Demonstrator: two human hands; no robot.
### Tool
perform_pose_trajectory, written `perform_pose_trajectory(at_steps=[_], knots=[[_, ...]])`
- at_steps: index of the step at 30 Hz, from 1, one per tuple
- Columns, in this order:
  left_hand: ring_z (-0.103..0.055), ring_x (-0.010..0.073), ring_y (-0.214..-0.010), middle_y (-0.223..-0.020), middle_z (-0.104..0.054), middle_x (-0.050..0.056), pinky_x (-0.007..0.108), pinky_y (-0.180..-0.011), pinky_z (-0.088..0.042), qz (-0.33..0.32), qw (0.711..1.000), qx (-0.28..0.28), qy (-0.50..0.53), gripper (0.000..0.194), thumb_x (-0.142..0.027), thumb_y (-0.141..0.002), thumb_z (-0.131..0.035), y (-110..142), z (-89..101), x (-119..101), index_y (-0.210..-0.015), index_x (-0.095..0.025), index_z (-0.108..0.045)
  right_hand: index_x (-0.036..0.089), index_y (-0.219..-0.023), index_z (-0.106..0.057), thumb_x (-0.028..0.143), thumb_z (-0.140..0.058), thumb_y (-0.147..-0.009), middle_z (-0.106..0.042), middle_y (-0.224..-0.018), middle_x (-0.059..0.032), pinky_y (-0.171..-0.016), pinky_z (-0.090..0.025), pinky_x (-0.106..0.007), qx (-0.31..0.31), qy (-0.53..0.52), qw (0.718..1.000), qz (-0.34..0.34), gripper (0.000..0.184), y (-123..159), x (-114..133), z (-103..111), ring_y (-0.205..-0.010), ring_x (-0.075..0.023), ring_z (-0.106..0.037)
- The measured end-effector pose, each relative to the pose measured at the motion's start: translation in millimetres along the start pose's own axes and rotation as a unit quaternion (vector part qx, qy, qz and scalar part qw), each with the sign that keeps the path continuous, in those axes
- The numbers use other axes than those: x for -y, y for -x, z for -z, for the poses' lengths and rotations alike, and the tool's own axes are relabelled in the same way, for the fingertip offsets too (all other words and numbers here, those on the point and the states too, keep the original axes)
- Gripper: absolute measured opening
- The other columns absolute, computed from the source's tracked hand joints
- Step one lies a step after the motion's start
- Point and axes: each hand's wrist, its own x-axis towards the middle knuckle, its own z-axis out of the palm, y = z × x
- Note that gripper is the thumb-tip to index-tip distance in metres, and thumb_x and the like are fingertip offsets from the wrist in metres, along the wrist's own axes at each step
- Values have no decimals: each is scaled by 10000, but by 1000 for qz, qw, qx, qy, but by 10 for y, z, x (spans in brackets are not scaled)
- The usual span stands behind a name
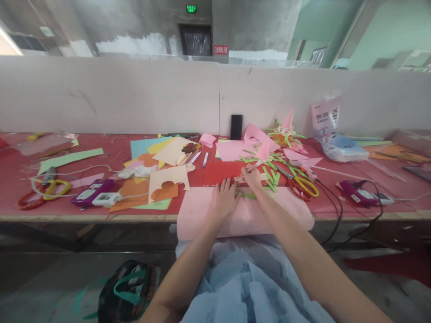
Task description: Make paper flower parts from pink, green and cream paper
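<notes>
A sheet of red paper (218, 171) lies in front of me, over the edge of a large pink sheet (198, 215). My left hand (226, 197) rests flat on the red paper's near edge, fingers spread. Just to its right, my right hand (252, 178) is closed around a slim pale pen (255, 165), held slanted over the red paper's right part. A small light-coloured piece under the right hand is mostly hidden. Green paper strips (272, 176) lie scattered right beside that hand. Close by are scissors with red and yellow handles (305, 186).
Cut paper sheets (168, 183) and a white marker (205, 159) lie to the left. A phone (236, 127) leans against the partition. Pink paper cones (263, 150) stand behind the strips. Purple devices with cables (92, 193) and a plastic bag (343, 146) occupy the sides.
</notes>
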Motion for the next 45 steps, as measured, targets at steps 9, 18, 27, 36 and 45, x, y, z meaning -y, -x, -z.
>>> perform_pose_trajectory(at_steps=[9, 18, 27, 36, 45], knots=[[-254, 262, -1366, -1483, -295, 108, 505, -1105, -175, -3, 1000, -5, 1, 496, -409, -905, -342, 2, -4, 4, -1359, -211, -382, 234, -545, -346, 337, -464, -699, -494, -440, 48, -469, -405, -225, -9, 0, 1000, -12, 220, 18, 22, 7, -423, -127, -511], [-253, 263, -1367, -1487, -288, 99, 502, -1106, -175, -3, 1000, -3, -2, 497, -412, -906, -342, -5, -20, 10, -1368, -230, -366, 234, -534, -328, 389, -468, -720, -446, -417, 54, -440, -371, -218, -4, 6, 1000, 6, 279, 30, 35, 17, -417, -125, -494], [-249, 262, -1369, -1483, -297, 104, 500, -1109, -170, 2, 1000, 6, 1, 494, -407, -907, -342, 2, 22, -8, -1362, -217, -378, 234, -550, -344, 314, -467, -690, -539, -458, 40, -491, -416, -225, 3, 7, 1000, -15, 203, 28, 51, 23, -450, -137, -549], [-251, 263, -1368, -1482, -298, 106, 501, -1111, -165, -3, 1000, -5, -2, 496, -414, -907, -343, 1, -16, 7, -1359, -215, -382, 225, -553, -383, 319, -477, -675, -552, -475, 29, -477, -417, -221, 0, -4, 1000, -29, 181, 24, 52, 25, -444, -132, -541], [-254, 261, -1368, -1480, -300, 114, 503, -1107, -170, -4, 1000, -4, 5, 499, -417, -911, -337, -4, -9, 4, -1367, -218, -378, 234, -537, -334, 324, -453, -692, -476, -426, 42, -430, -379, -226, -13, 17, 1000, -8, 215, 27, 46, 18, -402, -129, -489]])
